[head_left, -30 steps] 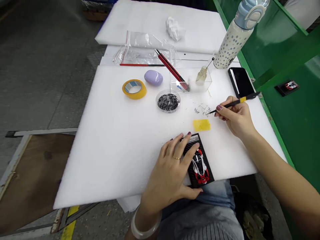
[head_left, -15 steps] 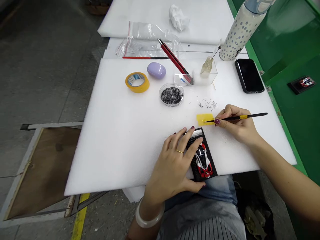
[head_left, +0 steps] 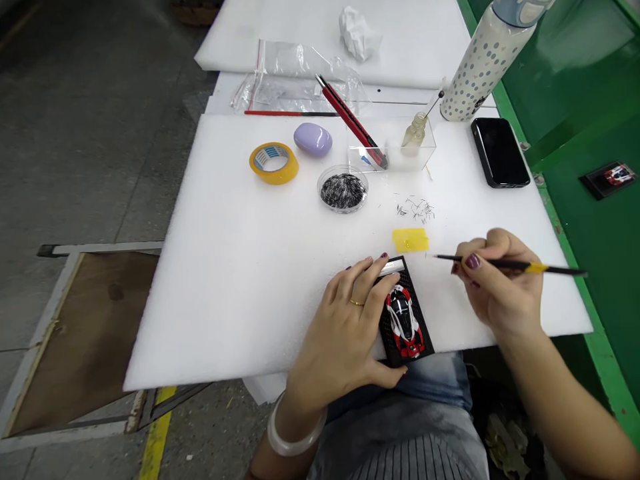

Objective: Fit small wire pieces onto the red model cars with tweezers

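My left hand (head_left: 353, 320) holds a red, white and black model car (head_left: 406, 320) on its black base (head_left: 421, 301). Its fingers lie over the base's far end and the thumb is at the near edge. In a pinch, my right hand (head_left: 505, 283) has a thin black paintbrush (head_left: 555, 269) with a yellow band, its tip pointing left in the air. Left of that tip, a yellow tape piece (head_left: 411, 240) with small wet-looking spots lies on the white foam sheet (head_left: 240, 287). Small black slivers (head_left: 416, 209) are scattered beyond the tape.
Behind stand a round dish of black slivers (head_left: 343, 191), a tape roll (head_left: 274, 163), a purple rounded object (head_left: 313, 140) and a clear box (head_left: 395, 160) with a glass bottle (head_left: 415, 133) and red tweezers (head_left: 353, 123). At right are a phone (head_left: 500, 152) and a tall bottle (head_left: 485, 63).
My right hand has moved right and toward me with the paintbrush, and the tip has left the yellow tape. My left hand stays on the model car with only a slight finger shift.
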`<state>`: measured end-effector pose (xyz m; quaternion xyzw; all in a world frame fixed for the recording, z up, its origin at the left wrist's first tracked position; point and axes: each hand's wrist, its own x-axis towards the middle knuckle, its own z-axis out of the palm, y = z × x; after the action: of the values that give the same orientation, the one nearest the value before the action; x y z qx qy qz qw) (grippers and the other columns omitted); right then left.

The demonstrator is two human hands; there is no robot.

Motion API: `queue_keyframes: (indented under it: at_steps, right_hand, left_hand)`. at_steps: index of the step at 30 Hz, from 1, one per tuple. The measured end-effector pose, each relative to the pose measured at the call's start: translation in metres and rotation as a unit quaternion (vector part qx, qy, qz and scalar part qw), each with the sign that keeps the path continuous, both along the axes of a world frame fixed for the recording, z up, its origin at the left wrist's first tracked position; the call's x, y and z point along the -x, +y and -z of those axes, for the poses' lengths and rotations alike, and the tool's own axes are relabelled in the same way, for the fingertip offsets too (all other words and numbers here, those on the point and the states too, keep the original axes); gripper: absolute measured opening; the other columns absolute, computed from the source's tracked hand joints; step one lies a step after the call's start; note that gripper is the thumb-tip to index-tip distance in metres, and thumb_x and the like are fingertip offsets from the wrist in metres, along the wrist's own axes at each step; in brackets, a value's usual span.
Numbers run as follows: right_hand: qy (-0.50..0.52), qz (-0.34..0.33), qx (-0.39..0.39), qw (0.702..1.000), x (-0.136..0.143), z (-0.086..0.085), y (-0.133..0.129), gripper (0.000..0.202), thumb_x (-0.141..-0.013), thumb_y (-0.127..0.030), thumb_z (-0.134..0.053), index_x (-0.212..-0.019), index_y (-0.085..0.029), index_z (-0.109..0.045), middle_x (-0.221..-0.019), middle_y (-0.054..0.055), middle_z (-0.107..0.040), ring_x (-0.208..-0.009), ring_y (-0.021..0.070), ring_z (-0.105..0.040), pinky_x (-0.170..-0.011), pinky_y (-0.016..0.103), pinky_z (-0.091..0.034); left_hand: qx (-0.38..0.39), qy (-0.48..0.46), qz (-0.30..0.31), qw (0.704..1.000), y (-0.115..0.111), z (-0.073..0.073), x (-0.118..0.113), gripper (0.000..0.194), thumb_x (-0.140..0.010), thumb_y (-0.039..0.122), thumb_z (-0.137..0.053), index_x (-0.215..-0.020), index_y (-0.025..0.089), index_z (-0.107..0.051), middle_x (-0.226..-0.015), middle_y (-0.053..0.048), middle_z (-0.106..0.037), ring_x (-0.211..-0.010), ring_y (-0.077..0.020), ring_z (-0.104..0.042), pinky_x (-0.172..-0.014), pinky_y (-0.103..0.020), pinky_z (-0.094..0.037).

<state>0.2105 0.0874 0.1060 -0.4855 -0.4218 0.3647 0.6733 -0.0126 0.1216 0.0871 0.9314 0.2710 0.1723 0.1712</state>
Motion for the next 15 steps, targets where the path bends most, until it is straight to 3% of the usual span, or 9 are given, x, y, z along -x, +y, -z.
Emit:
queue_keyframes:
  at_steps: [4, 8, 15]
  right_hand:
    - [-0.008, 0.086, -0.058, 0.995, 0.03, 0.01, -0.034, 0.021, -0.085, -0.012, -0.077, -0.075, -0.021, -0.061, -0.066, -0.003, -0.068, -0.056, 0.0109, -0.061, -0.048, 0.025, -0.044]
    - [-0.026, 0.152, -0.1, 0.983, 0.046, 0.019, -0.05, 0.022, -0.086, -0.012, -0.074, -0.075, -0.02, -0.058, -0.065, -0.003, -0.066, -0.053, 0.0104, -0.055, -0.049, 0.027, -0.042]
    - [-0.037, 0.117, -0.108, 0.987, 0.053, 0.02, -0.048, 0.025, -0.086, -0.011, -0.072, -0.074, -0.02, -0.052, -0.063, -0.003, -0.059, -0.054, 0.0106, -0.047, -0.047, 0.027, -0.038]
  left_hand:
    - [0.034, -0.007, -0.012, 0.999, -0.002, -0.004, -0.002, 0.116, -0.047, 0.068, -0.087, -0.139, 0.01, -0.049, -0.158, -0.025, -0.046, -0.141, -0.0452, -0.044, -0.113, -0.058, -0.041]
    - [0.067, -0.041, -0.016, 0.997, -0.005, -0.007, -0.001, 0.116, -0.052, 0.064, -0.084, -0.146, 0.007, -0.046, -0.161, -0.025, -0.04, -0.147, -0.0443, -0.039, -0.118, -0.059, -0.039]
    - [0.091, -0.106, -0.045, 0.989, -0.012, -0.005, -0.004, 0.114, -0.055, 0.062, -0.076, -0.149, 0.006, -0.044, -0.159, -0.021, -0.046, -0.15, -0.0407, -0.036, -0.122, -0.055, -0.035]
